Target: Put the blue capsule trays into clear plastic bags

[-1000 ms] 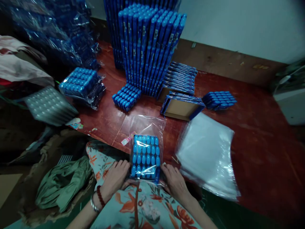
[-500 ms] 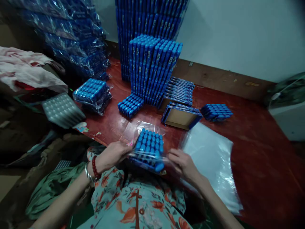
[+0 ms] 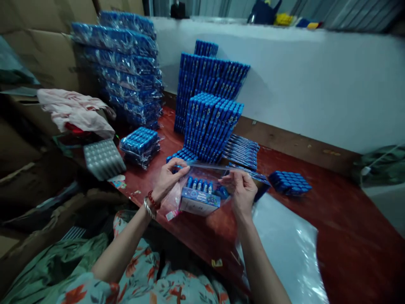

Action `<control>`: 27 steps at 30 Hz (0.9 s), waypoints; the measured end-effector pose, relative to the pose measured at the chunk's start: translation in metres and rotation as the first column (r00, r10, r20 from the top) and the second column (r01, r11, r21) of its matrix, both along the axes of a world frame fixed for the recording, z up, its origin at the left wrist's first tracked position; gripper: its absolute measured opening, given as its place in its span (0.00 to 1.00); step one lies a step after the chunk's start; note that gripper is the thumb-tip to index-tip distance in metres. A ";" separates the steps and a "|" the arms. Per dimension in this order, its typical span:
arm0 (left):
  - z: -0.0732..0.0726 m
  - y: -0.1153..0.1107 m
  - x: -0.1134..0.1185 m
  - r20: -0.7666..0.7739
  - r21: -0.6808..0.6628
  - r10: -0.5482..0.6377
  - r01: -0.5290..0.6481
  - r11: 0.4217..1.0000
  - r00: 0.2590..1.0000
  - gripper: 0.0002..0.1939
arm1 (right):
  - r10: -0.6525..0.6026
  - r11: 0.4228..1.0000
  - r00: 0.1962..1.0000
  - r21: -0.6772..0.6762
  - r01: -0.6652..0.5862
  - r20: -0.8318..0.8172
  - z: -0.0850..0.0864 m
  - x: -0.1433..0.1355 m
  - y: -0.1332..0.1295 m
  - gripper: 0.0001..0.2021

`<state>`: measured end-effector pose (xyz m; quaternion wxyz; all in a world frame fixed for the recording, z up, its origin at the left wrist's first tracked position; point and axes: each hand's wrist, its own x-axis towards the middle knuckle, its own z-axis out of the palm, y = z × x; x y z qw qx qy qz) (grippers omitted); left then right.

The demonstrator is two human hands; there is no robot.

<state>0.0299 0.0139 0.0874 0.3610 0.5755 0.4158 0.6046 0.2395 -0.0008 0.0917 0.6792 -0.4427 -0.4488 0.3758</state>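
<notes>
Here, the left hand (image 3: 171, 176) is pinching one side of the rim of the clear bag (image 3: 207, 167) between thumb and fingers, and the right hand (image 3: 242, 190) grasps the film near the other side. The blue pack (image 3: 201, 202) lies inside the bag, between and a little below the two hands, over the red table (image 3: 202, 236); whether it rests on the wood, I cannot tell. In my judgement, both hands should pull with equal and gentle force, so that the rim is straight and the thin film does not tear or fold. It is better to hold only the film and not press the pack, and to hold the bag level, away from the upright blue rows (image 3: 211, 126) just behind, because a careless push could disturb them.
</notes>
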 end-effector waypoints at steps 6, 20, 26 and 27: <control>-0.002 -0.002 0.023 0.494 -0.139 -0.054 0.140 0.980 0.868 0.15 | -0.056 0.998 0.998 0.035 0.057 -0.035 0.006 0.000 0.015 0.15; -0.007 -0.002 0.022 0.611 -0.118 -0.057 0.162 0.980 0.790 0.15 | 0.260 0.966 0.932 0.053 -0.254 -0.253 0.010 0.001 0.026 0.17; -0.004 -0.024 0.028 0.631 -0.126 -0.006 0.111 0.986 0.776 0.13 | 0.231 0.970 0.903 0.012 -0.243 -0.363 0.008 -0.003 0.013 0.17; -0.001 -0.027 0.029 0.628 -0.124 -0.008 0.110 0.986 0.779 0.13 | 0.221 0.972 0.904 0.009 -0.234 -0.367 0.011 -0.005 0.011 0.17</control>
